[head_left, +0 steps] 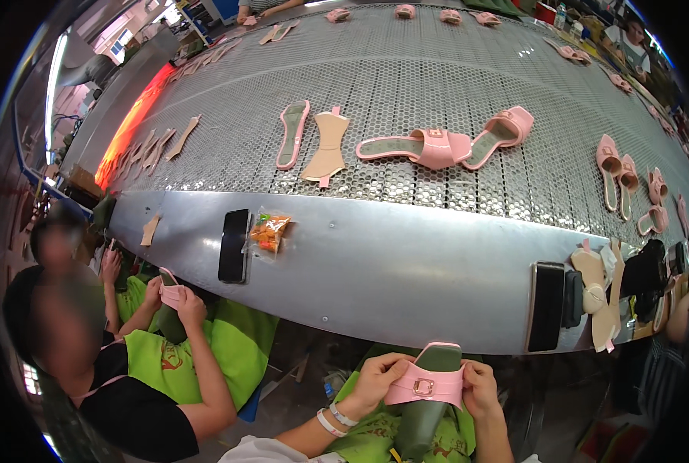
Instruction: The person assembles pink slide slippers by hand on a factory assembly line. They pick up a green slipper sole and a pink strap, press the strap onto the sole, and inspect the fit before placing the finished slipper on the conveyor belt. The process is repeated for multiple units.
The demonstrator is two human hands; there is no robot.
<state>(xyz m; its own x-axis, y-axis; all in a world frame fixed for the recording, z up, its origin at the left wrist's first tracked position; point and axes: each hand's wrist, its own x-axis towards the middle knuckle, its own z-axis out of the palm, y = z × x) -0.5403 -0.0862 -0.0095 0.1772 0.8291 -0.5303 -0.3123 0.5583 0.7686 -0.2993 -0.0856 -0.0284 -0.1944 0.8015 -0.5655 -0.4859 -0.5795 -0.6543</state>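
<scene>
Low in front of me is a dark green shoe last (423, 428), its toe end pointing away and edged with a pink rim. A pink strap upper (446, 391) with a square gold-coloured buckle lies across it. My left hand (377, 380) pinches the strap's left end between thumb and fingers. At the opposite end, my right hand (482, 390) grips the strap's right edge, thumb on top. Both hands stay beside the last, and the strap spans between them. Bracelets circle my left wrist.
Ahead runs a metal ledge (406, 270) bearing a black phone (234, 245), a snack packet (270, 233) and another phone (546, 307). Beyond it, a mesh conveyor (391, 85) carries pink sandals (437, 148) and a beige strap piece (329, 147). A co-worker (148, 370) sits at left, handling a similar upper.
</scene>
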